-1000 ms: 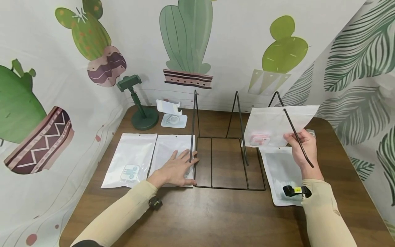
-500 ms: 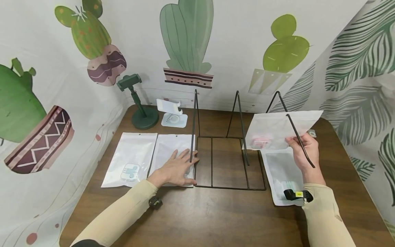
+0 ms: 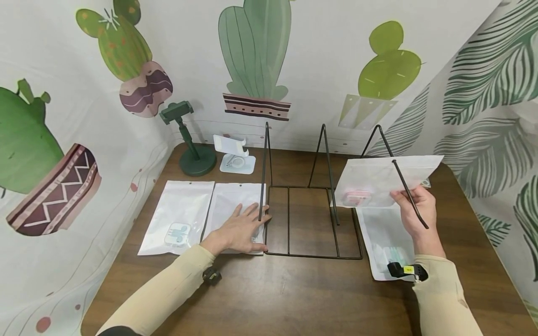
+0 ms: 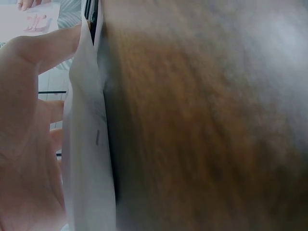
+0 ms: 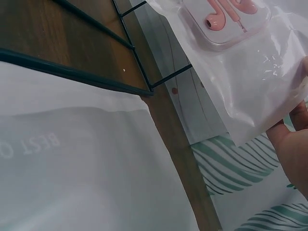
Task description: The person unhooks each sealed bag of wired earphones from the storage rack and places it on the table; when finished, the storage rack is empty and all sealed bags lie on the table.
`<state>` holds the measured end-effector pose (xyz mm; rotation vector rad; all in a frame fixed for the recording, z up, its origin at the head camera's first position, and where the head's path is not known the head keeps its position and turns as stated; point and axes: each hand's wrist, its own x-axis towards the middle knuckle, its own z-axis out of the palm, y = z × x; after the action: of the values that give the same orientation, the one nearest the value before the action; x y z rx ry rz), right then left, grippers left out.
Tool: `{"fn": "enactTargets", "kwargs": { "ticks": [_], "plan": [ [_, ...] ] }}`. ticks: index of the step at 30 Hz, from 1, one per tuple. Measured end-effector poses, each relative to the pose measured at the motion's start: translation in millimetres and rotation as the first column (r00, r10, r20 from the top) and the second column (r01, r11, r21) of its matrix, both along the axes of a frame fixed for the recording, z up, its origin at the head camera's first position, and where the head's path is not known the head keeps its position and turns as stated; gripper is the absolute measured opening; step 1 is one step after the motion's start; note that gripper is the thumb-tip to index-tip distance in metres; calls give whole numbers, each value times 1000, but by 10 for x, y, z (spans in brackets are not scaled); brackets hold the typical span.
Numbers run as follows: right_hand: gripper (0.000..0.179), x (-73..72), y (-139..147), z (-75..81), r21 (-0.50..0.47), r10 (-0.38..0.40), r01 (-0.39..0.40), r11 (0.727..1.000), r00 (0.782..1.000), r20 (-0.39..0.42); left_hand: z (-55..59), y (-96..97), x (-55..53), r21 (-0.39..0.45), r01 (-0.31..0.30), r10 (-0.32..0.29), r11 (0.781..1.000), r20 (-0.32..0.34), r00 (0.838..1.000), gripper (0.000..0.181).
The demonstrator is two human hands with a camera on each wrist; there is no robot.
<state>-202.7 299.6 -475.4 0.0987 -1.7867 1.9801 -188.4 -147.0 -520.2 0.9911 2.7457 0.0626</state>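
Note:
My right hand (image 3: 418,212) pinches the right edge of a white zip bag (image 3: 370,179), held upright at the right end of a black wire rack (image 3: 311,255). Pink earphones (image 5: 216,20) in a clear case show through its plastic. The rack's right wire divider (image 3: 404,184) crosses in front of bag and hand. With fingers spread, my left hand (image 3: 241,228) rests on a flat white bag (image 3: 224,200), fingertips at the rack's left side. Farther left lies another white bag (image 3: 180,205) with pale blue earphones in a case.
Partly under the held bag, a grey-white bag (image 3: 378,238) with a pale green item lies on the wooden table (image 3: 286,294) right of the rack. A green phone stand (image 3: 197,161) and a white folding stand (image 3: 237,163) are at the back left. A cactus-print cloth hangs behind.
My right hand and the bag with pink earphones have moved down and slightly right, a little nearer to me. My left hand has stayed in place.

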Motion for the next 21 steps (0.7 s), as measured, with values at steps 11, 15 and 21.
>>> {"fn": "enactTargets", "kwargs": {
  "ticks": [11, 15, 21],
  "plan": [
    [21, 101, -16, 31, -1, 29, -29, 1000, 999, -34, -8, 3, -6, -4, 2, -2, 1000, -2, 1000, 90],
    [26, 91, 8, -14, -12, 43, -44, 999, 998, -56, -10, 3, -13, -9, -1, 1, 1000, -4, 1000, 90],
    [25, 103, 32, -44, -5, 52, -52, 999, 996, -66, -13, 2, -16, -4, -2, 2, 1000, -2, 1000, 90]
  ]
}}
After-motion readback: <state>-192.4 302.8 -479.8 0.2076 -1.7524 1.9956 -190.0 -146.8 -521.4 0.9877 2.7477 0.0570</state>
